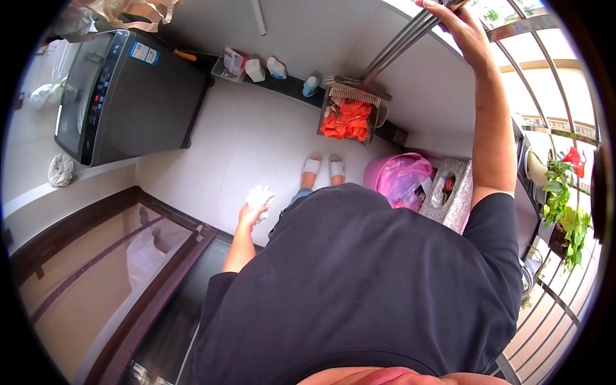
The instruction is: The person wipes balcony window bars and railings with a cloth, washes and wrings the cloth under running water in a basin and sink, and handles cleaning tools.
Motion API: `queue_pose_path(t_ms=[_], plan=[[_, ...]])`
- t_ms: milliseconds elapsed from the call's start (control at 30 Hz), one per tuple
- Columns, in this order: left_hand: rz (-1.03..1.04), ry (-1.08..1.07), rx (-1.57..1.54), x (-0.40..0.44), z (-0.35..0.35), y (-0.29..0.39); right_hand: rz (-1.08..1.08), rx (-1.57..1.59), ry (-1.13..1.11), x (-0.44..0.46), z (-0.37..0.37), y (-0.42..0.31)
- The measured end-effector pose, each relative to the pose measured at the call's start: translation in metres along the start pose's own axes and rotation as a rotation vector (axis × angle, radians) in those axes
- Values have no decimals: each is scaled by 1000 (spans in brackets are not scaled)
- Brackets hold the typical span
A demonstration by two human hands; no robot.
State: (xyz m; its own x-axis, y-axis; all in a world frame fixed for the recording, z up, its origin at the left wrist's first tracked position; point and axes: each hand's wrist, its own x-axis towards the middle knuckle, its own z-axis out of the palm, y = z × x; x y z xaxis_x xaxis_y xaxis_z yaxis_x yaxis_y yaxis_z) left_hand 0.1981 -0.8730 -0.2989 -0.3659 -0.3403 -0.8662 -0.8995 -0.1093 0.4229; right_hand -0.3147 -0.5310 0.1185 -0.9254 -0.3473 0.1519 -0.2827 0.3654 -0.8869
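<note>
My left hand (249, 215) is closed around a crumpled white tissue or cloth (259, 197), held low beside my body above the floor. My right hand (463, 29) is raised at the upper right, its fingers wrapped round long thin handles (410, 40) at the window ledge. These handles run down to a broom (360, 95) and a dustpan (322, 123) by the wall. Bright orange-red crumpled material (346, 122) fills the dustpan, partly under the bristles. The hand's grip is partly cut off by the frame's top edge.
A dark washing machine (154, 96) stands left. Bottles (310, 86) and a small plastic box (229, 65) line the wall. A pink bin (380, 172) and a grey speckled box (457, 186) stand right, near window bars and plants (568, 218). A dark-framed door (128, 256) is lower left.
</note>
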Motion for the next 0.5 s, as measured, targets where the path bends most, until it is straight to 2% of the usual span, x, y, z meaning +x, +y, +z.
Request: queue_pose_path(t_ms=[67,200,267,400,500], plan=[[10,-15,-35,0,2,0,36,-47,31,5,-13,14],[52,-40,-26,-15,5,23,-44,-68,55,15,-39,43],[77,-44,8,-6,6,21,-71,99,90,15,-39,46],[57,-58,-30,9,12,27,30,1,153,21,-53,48],[65,-71,-42,18,18,32,-29,-138,172,24,-57,48]])
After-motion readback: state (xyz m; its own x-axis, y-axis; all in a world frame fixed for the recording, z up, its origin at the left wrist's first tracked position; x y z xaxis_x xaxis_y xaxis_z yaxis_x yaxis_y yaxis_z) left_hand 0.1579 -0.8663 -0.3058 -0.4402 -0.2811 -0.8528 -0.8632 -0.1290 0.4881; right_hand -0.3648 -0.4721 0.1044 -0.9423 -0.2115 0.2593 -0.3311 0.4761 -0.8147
